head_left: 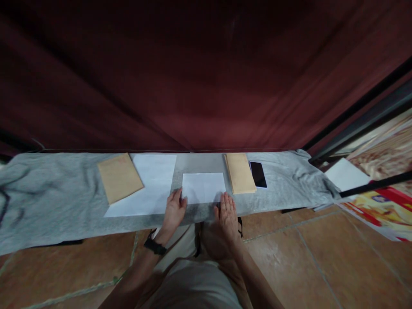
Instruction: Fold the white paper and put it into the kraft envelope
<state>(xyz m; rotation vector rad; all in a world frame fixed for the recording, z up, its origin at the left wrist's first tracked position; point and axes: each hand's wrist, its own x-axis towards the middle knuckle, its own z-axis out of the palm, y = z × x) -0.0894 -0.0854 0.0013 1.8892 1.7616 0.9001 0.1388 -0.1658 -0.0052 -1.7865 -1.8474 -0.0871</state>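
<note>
A small white sheet of paper [203,188] lies in front of me on the grey cloth; whether it is folded I cannot tell. At its lower left corner my left hand [174,210], with a dark band on the wrist, has its thumb and bent fingers closed on the edge. My right hand [228,214] lies at the lower right corner, fingers stretched out and touching the paper. To the left is a larger white paper [154,184], partly under a brown envelope [120,178]. On the right lies a stack of brown envelopes [240,174].
A dark-screened phone [258,174] lies right of the envelopes. The grey cloth [58,193] covers a narrow bench-like surface, with a dark red curtain [206,86] behind it. Dark metal bars [363,128] and a printed red and yellow package [383,210] stand at right.
</note>
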